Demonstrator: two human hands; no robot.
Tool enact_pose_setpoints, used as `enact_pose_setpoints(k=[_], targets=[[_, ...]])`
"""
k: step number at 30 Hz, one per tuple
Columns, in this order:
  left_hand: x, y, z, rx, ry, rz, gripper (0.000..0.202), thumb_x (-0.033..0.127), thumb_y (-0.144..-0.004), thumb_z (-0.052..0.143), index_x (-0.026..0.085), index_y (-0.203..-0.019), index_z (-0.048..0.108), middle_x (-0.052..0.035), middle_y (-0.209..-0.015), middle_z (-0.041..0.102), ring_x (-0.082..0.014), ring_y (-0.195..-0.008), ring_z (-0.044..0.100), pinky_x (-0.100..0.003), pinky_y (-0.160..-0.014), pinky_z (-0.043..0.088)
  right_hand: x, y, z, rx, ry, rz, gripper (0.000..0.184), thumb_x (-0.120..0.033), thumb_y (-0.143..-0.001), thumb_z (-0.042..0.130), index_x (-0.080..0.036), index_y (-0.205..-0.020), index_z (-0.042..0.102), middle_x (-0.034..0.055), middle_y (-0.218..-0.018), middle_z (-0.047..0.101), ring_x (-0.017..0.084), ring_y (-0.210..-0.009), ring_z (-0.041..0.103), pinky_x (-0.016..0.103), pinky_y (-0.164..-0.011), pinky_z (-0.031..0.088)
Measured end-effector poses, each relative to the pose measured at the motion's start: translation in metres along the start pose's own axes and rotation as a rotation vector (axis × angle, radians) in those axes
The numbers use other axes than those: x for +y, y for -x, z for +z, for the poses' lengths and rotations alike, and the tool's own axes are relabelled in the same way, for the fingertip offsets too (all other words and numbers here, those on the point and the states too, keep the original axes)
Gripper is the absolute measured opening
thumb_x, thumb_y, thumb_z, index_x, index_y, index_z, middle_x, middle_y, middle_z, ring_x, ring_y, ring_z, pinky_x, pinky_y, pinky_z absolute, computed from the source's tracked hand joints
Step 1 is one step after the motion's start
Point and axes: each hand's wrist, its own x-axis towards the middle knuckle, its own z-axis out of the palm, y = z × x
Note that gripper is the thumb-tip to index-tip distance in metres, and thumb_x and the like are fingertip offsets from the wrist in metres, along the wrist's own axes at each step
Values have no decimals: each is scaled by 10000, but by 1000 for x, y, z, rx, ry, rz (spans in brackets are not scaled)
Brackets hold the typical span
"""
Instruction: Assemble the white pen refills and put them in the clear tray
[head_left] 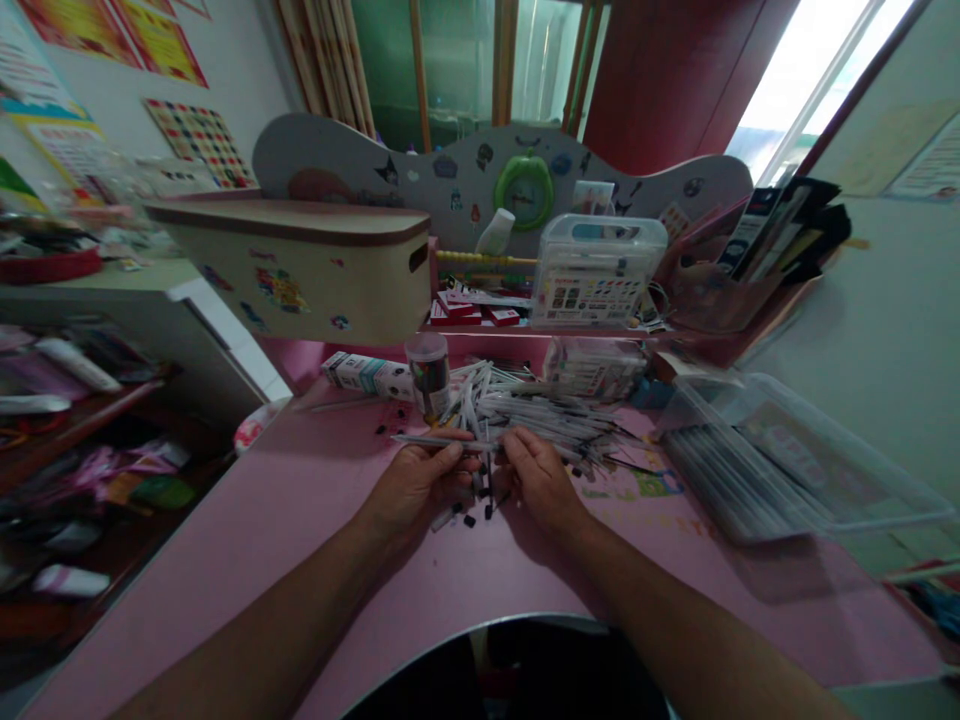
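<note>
Over the front of a pile of clear pen barrels and thin refills (547,415), both of my hands hold a slim pen (420,440) level. My left hand (416,480) pinches its middle between thumb and fingers, and the pointed end sticks out to the left. The fingertips of my right hand (536,475) are closed at the pen's other end; what exactly they grip there is hidden. Small black caps (469,521) lie scattered on the pink desk below the hands. Beyond my left hand stands a clear round tub (429,375).
A clear plastic box (750,480) holding rows of pens stands at the right. Behind the pile lie a patterned carton (367,375) and a clear packet (596,368). The shelf above bears a lidded cream bin (315,285), a marker case (596,275) and a green clock (523,193).
</note>
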Motion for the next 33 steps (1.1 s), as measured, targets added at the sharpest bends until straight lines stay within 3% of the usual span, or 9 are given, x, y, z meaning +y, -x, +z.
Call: enact_pose_setpoints(k=[5, 15, 20, 27, 33], targets=[[1, 0, 1, 6, -10, -4, 206, 142, -819, 758, 128, -1011, 682, -104, -759, 778, -161, -554, 714, -247, -522, 598, 2, 1, 1, -17, -82, 34, 165, -242, -773, 684, -228, -843, 535, -78, -631, 480, 76, -493, 402, 180, -468, 326], [1, 0, 1, -3, 5, 4, 230, 163, -801, 784, 135, -1005, 683, -88, -757, 773, -152, -564, 704, -259, -542, 603, -2, 0, -3, 7, 180, -51, 292, -402, -880, 642, -199, -700, 535, -49, -598, 433, 89, -529, 374, 205, -481, 320], [0, -1, 0, -13, 32, 16, 238, 172, -800, 781, 134, -1013, 682, -82, -738, 763, -159, -567, 705, -261, -544, 597, 6, -1, -6, -6, 67, -29, 136, -294, -826, 672, -211, -835, 565, -43, -712, 495, 87, -568, 408, 196, -505, 332], [3, 1, 1, 1, 50, 3, 238, 151, -777, 795, 138, -990, 690, -81, -727, 764, -146, -553, 697, -246, -552, 591, 11, -5, -16, -41, 113, -18, 113, -251, -816, 656, -210, -809, 551, -54, -654, 458, 93, -549, 393, 201, -495, 314], [3, 4, 4, 10, 14, 2, 249, 178, -763, 809, 140, -980, 693, -61, -701, 749, -144, -524, 673, -262, -515, 588, 9, -2, -11, -40, 90, -13, 113, -260, -815, 655, -214, -835, 553, -58, -674, 485, 90, -549, 404, 201, -507, 337]])
